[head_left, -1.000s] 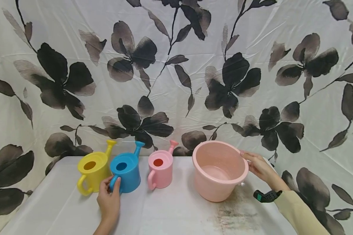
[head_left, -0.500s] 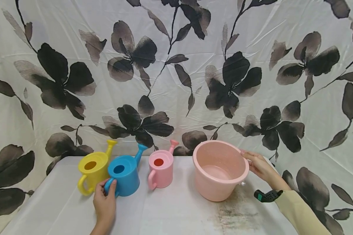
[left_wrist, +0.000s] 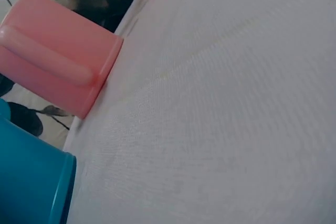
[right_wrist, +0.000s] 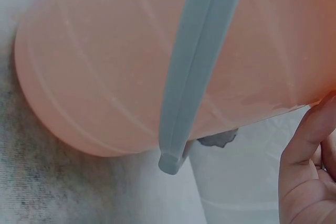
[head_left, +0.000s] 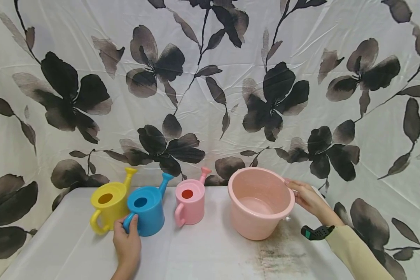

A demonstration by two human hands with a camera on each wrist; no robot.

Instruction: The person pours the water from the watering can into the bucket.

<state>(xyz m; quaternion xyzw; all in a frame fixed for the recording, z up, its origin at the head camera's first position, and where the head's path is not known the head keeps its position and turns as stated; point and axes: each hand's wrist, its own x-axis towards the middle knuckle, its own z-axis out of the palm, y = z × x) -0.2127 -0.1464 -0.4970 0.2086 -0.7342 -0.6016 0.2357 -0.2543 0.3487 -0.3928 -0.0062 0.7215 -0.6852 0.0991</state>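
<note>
Fingers (head_left: 118,228) of left hand (head_left: 127,243) pinch blue watering can (head_left: 151,216) by handle (head_left: 126,222), yellow can (head_left: 112,208) left, pink can (head_left: 194,208) right; right hand (head_left: 309,200) grips bucket (head_left: 253,226) at right rim (head_left: 291,200).

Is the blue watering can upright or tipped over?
Upright. In the head view, the blue watering can has its round opening facing up and its spout pointing upward; the left hand holds its handle.

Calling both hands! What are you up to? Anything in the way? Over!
Left hand gripping blue watering can by handle. Right hand holding pink bucket. Pink can standing between those two.
</note>
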